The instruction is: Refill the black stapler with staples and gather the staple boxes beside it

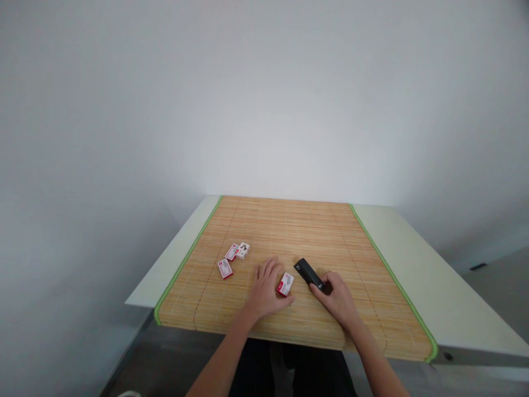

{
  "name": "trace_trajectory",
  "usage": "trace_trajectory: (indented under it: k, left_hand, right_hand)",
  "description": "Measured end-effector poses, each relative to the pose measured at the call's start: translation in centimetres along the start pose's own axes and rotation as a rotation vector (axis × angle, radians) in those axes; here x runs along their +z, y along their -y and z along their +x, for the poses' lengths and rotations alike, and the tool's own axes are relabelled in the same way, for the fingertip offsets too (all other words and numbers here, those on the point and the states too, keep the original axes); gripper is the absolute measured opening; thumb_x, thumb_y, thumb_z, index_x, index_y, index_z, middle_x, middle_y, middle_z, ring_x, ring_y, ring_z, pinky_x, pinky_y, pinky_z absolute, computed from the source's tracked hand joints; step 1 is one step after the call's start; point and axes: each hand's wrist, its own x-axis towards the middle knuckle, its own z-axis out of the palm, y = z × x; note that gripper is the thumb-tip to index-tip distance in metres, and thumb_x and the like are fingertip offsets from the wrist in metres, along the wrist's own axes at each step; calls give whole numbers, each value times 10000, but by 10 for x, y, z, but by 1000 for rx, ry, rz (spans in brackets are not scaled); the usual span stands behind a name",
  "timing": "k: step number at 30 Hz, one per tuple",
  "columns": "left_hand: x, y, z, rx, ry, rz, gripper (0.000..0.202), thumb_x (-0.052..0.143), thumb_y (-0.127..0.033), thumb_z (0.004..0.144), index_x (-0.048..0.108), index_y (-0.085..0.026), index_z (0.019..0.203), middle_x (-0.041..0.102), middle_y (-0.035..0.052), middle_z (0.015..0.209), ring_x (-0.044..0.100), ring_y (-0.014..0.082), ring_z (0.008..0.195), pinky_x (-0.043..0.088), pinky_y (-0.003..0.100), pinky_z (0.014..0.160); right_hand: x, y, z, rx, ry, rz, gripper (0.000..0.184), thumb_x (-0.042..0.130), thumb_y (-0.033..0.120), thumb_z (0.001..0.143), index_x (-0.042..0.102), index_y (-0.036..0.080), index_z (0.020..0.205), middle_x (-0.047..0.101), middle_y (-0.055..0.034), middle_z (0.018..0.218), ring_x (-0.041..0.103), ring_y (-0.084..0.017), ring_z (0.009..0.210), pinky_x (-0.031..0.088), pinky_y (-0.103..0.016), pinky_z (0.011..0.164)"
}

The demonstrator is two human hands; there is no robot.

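A black stapler (pixel 309 273) lies slanted on the bamboo mat (pixel 289 226), and the fingers of my right hand (pixel 338 298) are closed around its near end. To the left, my left hand (pixel 268 286) rests on the mat with thumb and fingers spread. Between that thumb and the fingers sits a small red and white box (pixel 285 284), close beside the hand; whether the fingers touch it I cannot tell. Farther left are more small boxes: a red and white box (pixel 225 268), another red and white box (pixel 232 252), and a mostly white box (pixel 243 251) against it.
The mat has green edging (pixel 392 274) and covers the middle of a white table (pixel 438 275), hanging over its front edge. A plain white wall (pixel 285 110) rises behind the table. My dark-clothed legs (pixel 318 369) are under the front edge.
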Motion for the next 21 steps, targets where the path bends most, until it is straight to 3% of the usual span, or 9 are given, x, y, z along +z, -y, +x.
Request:
trace_trajectory:
  k: [2,5,7,10,14,21]
  left_hand:
    - [-5,5,0,44,78,-35,843,852,-412,667,503,-347,1432,282,67,1677,227,370,1548,118,608,1260]
    - [-7,9,0,50,124,-52,770,846,-334,651,564,-359,1367,278,42,1683,197,358,1566,104,605,1267]
    - [-5,10,0,30,108,-60,738,875,-405,644,593,-335,1323,316,54,1666,216,353,1561,99,601,1272]
    - [0,10,0,-3,78,-68,759,885,-587,631,617,-304,1282,367,78,1639,256,352,1546,96,600,1277]
    - [4,10,0,-2,67,-74,763,853,-674,651,626,-308,1281,410,70,1617,296,332,1532,86,588,1284]
    - [4,8,0,-1,63,-83,725,852,-658,674,638,-332,1284,516,47,1543,371,316,1493,72,578,1287]
  right_hand:
    - [0,3,-4,31,6,-29,330,679,537,865,565,246,761,619,-32,742,560,-225,704,430,-342,678]
    - [-2,9,-11,71,24,-28,297,661,530,875,636,236,839,602,-13,681,555,-211,642,412,-330,635]
    - [-2,15,-16,82,41,-15,332,638,514,890,686,232,1057,606,1,680,567,-211,632,421,-329,632]
    - [-3,24,-23,90,66,-7,493,609,500,905,623,241,1324,615,14,687,583,-217,625,438,-334,633]
    - [-3,32,-32,70,103,10,538,595,483,905,593,230,1380,665,-14,755,609,-224,650,462,-340,645]
    - [11,35,-38,63,143,54,637,636,419,845,541,228,1445,680,-36,803,629,-240,691,487,-346,653]
